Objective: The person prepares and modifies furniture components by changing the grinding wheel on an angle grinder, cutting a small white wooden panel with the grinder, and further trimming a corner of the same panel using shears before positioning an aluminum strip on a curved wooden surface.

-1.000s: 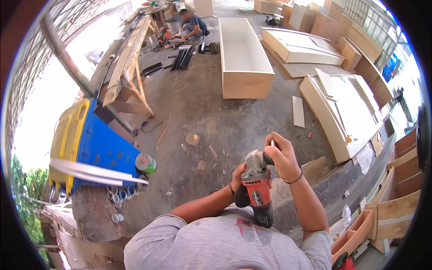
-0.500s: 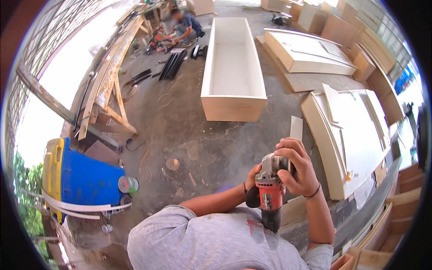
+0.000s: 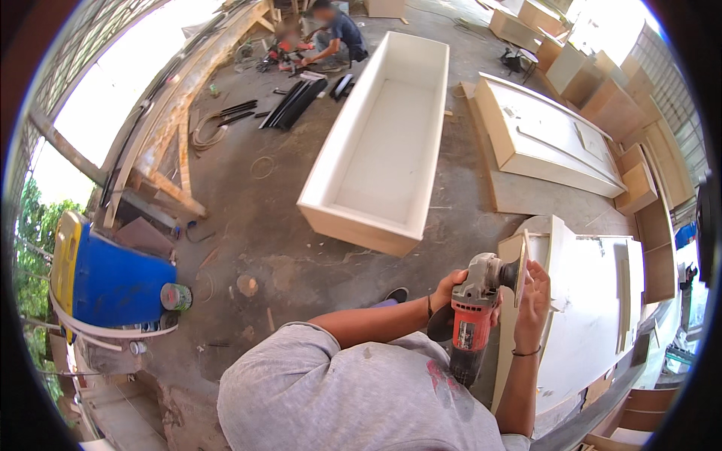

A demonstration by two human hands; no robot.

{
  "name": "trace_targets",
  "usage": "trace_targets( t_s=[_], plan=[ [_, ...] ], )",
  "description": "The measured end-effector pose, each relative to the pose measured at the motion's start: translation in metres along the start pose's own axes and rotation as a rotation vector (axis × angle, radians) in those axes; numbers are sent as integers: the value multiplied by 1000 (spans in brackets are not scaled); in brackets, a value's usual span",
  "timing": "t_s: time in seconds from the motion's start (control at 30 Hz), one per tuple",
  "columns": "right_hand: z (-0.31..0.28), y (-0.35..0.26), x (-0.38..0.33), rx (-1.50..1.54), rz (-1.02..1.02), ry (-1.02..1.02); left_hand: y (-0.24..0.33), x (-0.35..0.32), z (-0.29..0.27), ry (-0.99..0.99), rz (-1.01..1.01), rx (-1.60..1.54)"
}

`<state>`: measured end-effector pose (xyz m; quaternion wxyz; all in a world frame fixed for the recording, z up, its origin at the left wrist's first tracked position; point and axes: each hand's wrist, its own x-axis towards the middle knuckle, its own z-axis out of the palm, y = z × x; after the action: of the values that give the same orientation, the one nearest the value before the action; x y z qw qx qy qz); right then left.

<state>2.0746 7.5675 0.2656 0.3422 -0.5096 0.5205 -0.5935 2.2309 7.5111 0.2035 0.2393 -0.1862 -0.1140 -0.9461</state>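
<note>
My left hand [image 3: 449, 288] is wrapped round the head of a red, grey and black angle grinder [image 3: 471, 323], which I hold upright against my shirt. Its round disc [image 3: 517, 272] faces right, seen nearly edge-on. My right hand [image 3: 532, 302] is beside the disc's outer face with fingers extended; some fingers are partly hidden behind the disc, and whether they touch it is unclear. A dark round piece [image 3: 440, 328] shows between my left wrist and the grinder body.
Ahead stands a long open white-lined box [image 3: 383, 158]. White panelled cabinets [image 3: 594, 301] lie at right. At left are a blue bin [image 3: 124, 278], a tin [image 3: 176, 296] and a wooden trestle [image 3: 180, 150]. A person [image 3: 342, 37] crouches at the back beside black strips [image 3: 293, 104].
My right hand has moved from over the grinder's head to the disc's outer side, its fingers straighter. The disc now faces right in plain sight. The whole view has turned.
</note>
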Motion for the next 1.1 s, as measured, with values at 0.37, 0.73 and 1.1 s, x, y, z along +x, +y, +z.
trace_targets(
  t_s=[0.37,0.73,1.1],
  plan=[
    [-61,1,225,-204,-168,-100,62,187,-102,-13,-46,32],
    [-184,75,455,190,39,-533,167,381,-191,127,118,118],
    [-115,138,752,362,253,-677,348,519,-297,122,411,153]
  ],
)
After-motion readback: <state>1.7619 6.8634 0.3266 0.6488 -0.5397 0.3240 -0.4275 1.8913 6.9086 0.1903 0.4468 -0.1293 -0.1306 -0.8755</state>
